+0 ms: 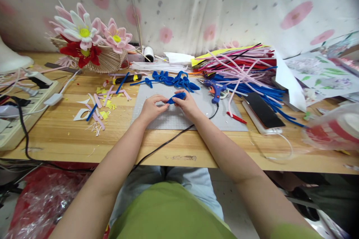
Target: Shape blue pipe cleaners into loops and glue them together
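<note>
Over the grey cutting mat (pixel 168 119), both my hands pinch a small blue piece of bent pipe cleaner (pixel 176 98). My left hand (pixel 153 109) has its thumb and fingertips closed on the piece's left end. My right hand (pixel 187 105) grips its right side, and the fingers partly cover it. Just beyond, a row of shaped blue pipe-cleaner pieces (pixel 171 79) lies along the mat's far edge. To the right rests a blue glue gun (pixel 216 89), its black cord running toward me under my right wrist.
A pipe-cleaner bundle (pixel 249 71), a phone (pixel 263 111) on a white power bank and red tweezers (pixel 237 117) lie right. Left are pink and yellow scraps (pixel 105 101), a power strip (pixel 25 119) and a fan with pipe-cleaner flowers (pixel 86 41). A plastic cup (pixel 333 129) stands far right.
</note>
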A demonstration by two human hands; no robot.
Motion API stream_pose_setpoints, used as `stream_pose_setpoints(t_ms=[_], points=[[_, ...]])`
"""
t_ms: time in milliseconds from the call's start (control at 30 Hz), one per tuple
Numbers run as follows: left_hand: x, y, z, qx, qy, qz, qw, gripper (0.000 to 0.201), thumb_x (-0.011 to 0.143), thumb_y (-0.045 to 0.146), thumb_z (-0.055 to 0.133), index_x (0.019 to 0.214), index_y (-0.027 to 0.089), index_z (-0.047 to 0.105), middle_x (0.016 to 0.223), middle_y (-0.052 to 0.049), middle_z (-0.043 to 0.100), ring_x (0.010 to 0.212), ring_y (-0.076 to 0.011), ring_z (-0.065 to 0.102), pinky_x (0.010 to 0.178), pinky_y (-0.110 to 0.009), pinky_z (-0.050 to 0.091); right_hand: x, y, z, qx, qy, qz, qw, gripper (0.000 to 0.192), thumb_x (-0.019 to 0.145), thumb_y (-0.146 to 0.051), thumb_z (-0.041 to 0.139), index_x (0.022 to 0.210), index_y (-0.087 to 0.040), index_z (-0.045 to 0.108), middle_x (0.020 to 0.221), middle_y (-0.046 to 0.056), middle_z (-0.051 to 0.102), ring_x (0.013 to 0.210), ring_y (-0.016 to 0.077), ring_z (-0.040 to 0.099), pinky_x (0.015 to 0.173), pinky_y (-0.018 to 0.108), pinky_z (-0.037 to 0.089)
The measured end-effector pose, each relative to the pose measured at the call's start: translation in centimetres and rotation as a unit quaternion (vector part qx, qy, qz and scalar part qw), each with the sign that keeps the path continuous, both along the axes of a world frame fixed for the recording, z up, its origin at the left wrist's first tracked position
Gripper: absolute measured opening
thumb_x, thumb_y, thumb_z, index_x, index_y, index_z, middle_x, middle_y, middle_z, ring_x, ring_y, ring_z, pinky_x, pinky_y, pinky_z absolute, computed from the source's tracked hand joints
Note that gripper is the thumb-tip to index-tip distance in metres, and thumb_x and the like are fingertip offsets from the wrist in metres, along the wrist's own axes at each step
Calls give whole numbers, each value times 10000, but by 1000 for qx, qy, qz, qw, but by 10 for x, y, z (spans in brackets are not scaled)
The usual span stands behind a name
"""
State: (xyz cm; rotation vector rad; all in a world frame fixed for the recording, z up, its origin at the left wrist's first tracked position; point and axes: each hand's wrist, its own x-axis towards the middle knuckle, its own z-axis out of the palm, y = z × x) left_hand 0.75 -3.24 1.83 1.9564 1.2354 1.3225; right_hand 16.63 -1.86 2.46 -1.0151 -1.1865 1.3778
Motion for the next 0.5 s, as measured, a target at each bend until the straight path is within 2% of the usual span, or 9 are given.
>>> stream_pose_setpoints(t_ms=[300,500], points=[[2,-2,1,-38,6,23,999,85,624,247,663,665,173,652,722,-20,671,697,-144,611,673,-281,476,-2,2,-3,27,-24,15,999,377,562,-325,690,849,-199,482,606,-68,498,495,74,441,514,232,340],[4,-2,1,-16,22,40,999,51,631,225,641,659,186,626,727,-9,657,709,-143,599,695,-285,470,-3,0,-1,15,-2,19,1000,388,552,-341,713,840,-203,493,631,-64,516,504,70,458,511,227,367]])
